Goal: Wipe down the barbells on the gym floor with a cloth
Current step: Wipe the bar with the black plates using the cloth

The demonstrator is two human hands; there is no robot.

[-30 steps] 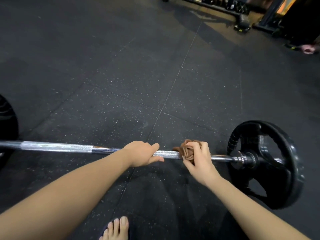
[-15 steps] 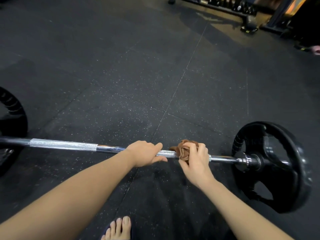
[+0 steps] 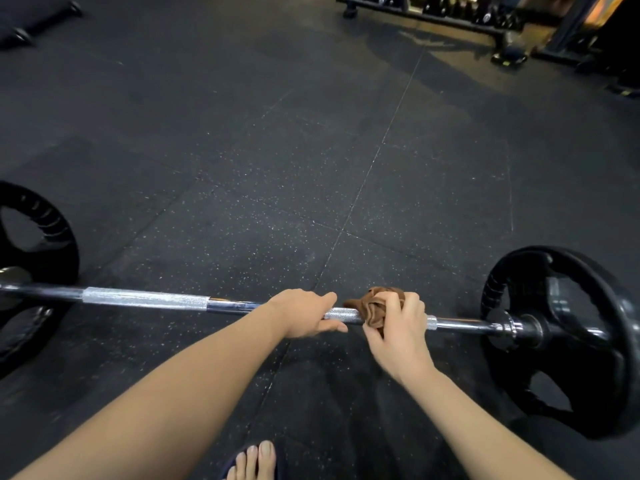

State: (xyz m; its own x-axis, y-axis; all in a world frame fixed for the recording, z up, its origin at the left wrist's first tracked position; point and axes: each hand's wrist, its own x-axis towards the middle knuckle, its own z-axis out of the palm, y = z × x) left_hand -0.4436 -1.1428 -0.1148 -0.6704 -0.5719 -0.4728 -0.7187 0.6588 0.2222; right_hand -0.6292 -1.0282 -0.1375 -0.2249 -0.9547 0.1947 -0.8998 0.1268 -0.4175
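Note:
A chrome barbell (image 3: pixel 145 299) lies across the black rubber floor, with a black plate (image 3: pixel 588 341) on its right end and another black plate (image 3: pixel 38 258) at the left edge. My left hand (image 3: pixel 308 313) grips the bar near its middle. Just to its right, my right hand (image 3: pixel 398 327) holds a crumpled brown cloth (image 3: pixel 375 306) wrapped around the knurled part of the bar. The bar under the cloth is hidden.
A rack of dumbbells (image 3: pixel 450 10) stands at the far top right, with more gym frames (image 3: pixel 581 36) beside it. Dark equipment (image 3: pixel 31 19) sits at the top left. My bare toes (image 3: pixel 254 460) show at the bottom edge.
My right hand with the cloth has slid a little left along the bar, toward my left hand. The view has shifted, so the left plate shows more.

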